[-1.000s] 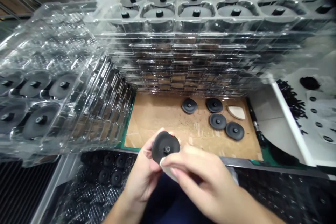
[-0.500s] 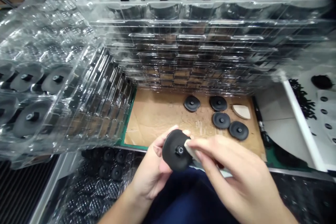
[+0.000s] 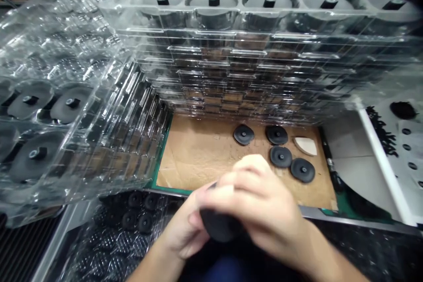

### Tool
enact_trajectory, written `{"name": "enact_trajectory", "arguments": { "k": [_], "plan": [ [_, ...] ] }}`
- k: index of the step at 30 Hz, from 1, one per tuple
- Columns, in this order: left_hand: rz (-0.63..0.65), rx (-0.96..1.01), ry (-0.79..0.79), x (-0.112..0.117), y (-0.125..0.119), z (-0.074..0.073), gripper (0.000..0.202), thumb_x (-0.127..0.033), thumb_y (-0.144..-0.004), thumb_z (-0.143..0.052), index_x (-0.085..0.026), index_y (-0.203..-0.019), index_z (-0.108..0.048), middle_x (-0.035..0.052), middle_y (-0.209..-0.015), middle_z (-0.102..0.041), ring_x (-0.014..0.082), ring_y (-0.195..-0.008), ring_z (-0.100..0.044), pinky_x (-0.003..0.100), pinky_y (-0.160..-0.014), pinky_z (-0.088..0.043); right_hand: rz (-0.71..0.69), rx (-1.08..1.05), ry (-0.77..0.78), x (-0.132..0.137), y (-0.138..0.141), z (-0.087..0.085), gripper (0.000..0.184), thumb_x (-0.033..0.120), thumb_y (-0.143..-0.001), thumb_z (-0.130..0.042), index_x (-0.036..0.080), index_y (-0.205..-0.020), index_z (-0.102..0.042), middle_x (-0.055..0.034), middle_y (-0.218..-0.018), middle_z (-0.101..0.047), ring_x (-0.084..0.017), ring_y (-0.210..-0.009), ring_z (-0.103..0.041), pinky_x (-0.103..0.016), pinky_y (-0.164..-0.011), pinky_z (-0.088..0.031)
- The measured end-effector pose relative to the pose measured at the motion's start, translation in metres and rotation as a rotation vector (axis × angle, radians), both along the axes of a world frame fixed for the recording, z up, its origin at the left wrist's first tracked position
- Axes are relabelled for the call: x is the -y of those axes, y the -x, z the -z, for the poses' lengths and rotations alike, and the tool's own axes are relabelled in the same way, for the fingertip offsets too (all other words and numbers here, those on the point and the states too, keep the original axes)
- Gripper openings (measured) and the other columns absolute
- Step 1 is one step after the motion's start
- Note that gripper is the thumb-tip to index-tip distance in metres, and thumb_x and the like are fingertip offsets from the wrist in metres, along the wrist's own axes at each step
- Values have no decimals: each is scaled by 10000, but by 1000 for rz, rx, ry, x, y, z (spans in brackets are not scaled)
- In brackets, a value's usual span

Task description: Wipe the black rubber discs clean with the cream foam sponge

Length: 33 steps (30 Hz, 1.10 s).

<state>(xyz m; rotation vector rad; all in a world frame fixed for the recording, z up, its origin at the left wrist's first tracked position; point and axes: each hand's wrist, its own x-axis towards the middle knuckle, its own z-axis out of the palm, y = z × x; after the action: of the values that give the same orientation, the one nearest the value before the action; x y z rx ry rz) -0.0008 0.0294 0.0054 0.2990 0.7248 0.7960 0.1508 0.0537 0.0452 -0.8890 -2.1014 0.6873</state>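
Observation:
My left hand (image 3: 183,224) is closed around the near-left edge of a black rounded disc (image 3: 220,225), which is held above the front edge of the work surface. Curled over the top of this disc is my right hand (image 3: 261,202), its fingers bent and smeared by motion. The pale pad that its fingertips pinched a moment ago is hidden behind them now. Several similar discs, such as one black disc (image 3: 280,157), lie on the cardboard sheet (image 3: 191,152) beyond my hands, each with a short central stub facing up. A cream wedge-shaped pad (image 3: 306,145) lies beside them.
A tall stack of clear plastic trays (image 3: 231,59) full of discs stands at the back. Another clear tray stack (image 3: 109,123) rises at the left. Below the front edge lies a tray of small dark parts (image 3: 115,246). A white panel (image 3: 385,158) borders the right side.
My right hand has moved left and wrapped over the disc, covering its central stub. The disc has tilted and sits slightly lower in view. The view has shifted a little.

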Motion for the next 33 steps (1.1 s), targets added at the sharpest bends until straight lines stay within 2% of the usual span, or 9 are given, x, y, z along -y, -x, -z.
{"name": "enact_trajectory", "arguments": {
  "k": [5,7,10,16,20,23,26,30,33],
  "plan": [
    [-43,316,41,5,14,9,571,-319,-576,-827,-232,-1112,-650,41,-1125,-677,233,-979,-659,275,-732,-575,419,80,484,-5,-29,58,410,222,-888,-471,221,-1297,-460,-13,-840,-635,-137,-670,-590,-250,-605,-496],
    [-63,343,48,7,19,13,619,-347,-559,-830,-222,-1133,-639,54,-1169,-664,256,-1020,-648,284,-750,-581,453,150,589,4,-36,88,348,272,-869,-471,200,-1205,-524,-29,-846,-608,-145,-651,-594,-268,-594,-517],
    [-86,319,66,6,22,16,603,-323,-584,-819,-222,-1148,-631,59,-1181,-664,264,-1035,-647,286,-761,-583,452,244,596,26,-36,121,243,295,-861,-449,188,-933,-656,-86,-960,-581,-199,-826,-629,-344,-727,-540],
    [-78,281,89,2,19,15,538,-309,-604,-806,-233,-1114,-653,56,-1187,-664,255,-1024,-656,287,-765,-585,474,330,568,62,-31,135,355,338,-796,-576,230,-1129,-635,-120,-1150,-524,-254,-912,-646,-376,-702,-566],
    [-58,287,61,2,14,15,504,-292,-628,-795,-228,-1107,-653,60,-1154,-673,246,-1018,-655,286,-760,-582,497,331,522,58,-37,141,315,272,-850,-468,202,-1100,-647,-103,-963,-596,-219,-741,-657,-351,-612,-559],
    [-37,296,30,3,9,13,509,-276,-632,-797,-220,-1115,-645,58,-1120,-680,236,-1000,-658,272,-744,-578,532,295,486,39,-44,123,296,273,-888,-425,178,-1079,-631,-94,-937,-654,-228,-816,-658,-357,-693,-545],
    [-7,281,9,3,4,7,530,-303,-612,-809,-235,-1111,-646,52,-1117,-678,236,-987,-658,278,-740,-570,532,207,390,23,-41,74,251,282,-910,-459,217,-1113,-591,-59,-1057,-669,-187,-875,-638,-305,-728,-504],
    [17,105,-47,2,-4,-3,569,-387,-560,-822,-191,-1072,-671,50,-966,-716,191,-899,-658,270,-825,-519,165,-10,-31,14,-23,9,247,141,-911,-447,207,-1092,-603,-27,-931,-697,-142,-747,-587,-296,-693,-410],
    [44,19,-62,2,-7,-4,583,-436,-527,-824,-170,-1029,-695,57,-954,-723,181,-887,-653,259,-870,-490,73,64,8,13,-13,-9,279,68,-881,-415,182,-969,-654,-12,-787,-682,-130,-648,-530,-296,-634,-344]
  ]
}}
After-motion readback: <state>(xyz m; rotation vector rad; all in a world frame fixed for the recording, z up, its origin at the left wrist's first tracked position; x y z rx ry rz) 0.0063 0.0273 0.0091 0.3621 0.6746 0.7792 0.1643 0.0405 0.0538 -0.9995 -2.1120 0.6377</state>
